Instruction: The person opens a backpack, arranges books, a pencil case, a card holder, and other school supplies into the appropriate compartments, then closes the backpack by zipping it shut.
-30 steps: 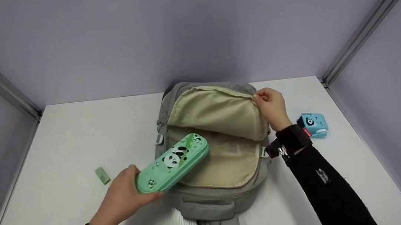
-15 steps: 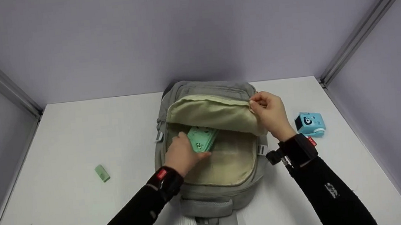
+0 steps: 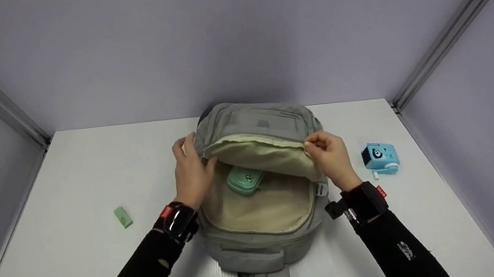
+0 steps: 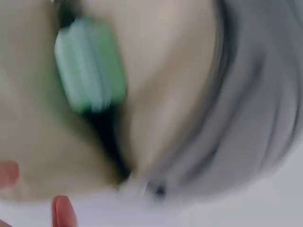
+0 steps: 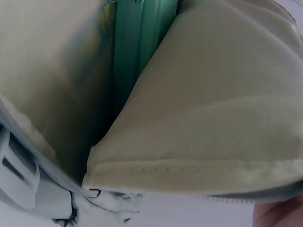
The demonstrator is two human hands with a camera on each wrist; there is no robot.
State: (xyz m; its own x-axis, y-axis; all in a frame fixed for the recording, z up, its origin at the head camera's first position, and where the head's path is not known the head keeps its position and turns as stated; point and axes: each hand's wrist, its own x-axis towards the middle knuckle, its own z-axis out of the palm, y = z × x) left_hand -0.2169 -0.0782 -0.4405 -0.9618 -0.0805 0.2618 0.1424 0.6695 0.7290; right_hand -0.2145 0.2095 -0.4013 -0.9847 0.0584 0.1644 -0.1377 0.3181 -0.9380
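Note:
A grey backpack (image 3: 305, 251) lies on its back with its front compartment unzipped, showing a cream lining. Inside rests a green panda-print pencil case (image 3: 245, 180), its far end hidden under the raised flap (image 3: 258, 155). My right hand (image 3: 333, 160) pinches the flap's edge on the right and holds it up; a bit of that hand shows at the corner of the right wrist view. At the bag's left edge my left hand (image 3: 191, 178) holds nothing, fingers extended and thumb apart, close to the flap's left corner. The left wrist view is blurred but catches the pencil case (image 4: 90, 66).
To the left on the white table (image 3: 72, 175) lies a small green block (image 3: 123, 217), like an eraser. A blue panda-print crank pencil sharpener (image 3: 381, 156) stands to the right of the bag. Grey-purple panels (image 3: 236, 38) border the table at the back and sides.
My left hand carried the pencil case into the backpack, let go of it and moved to the bag's left edge. My right hand lowered the flap somewhat toward me.

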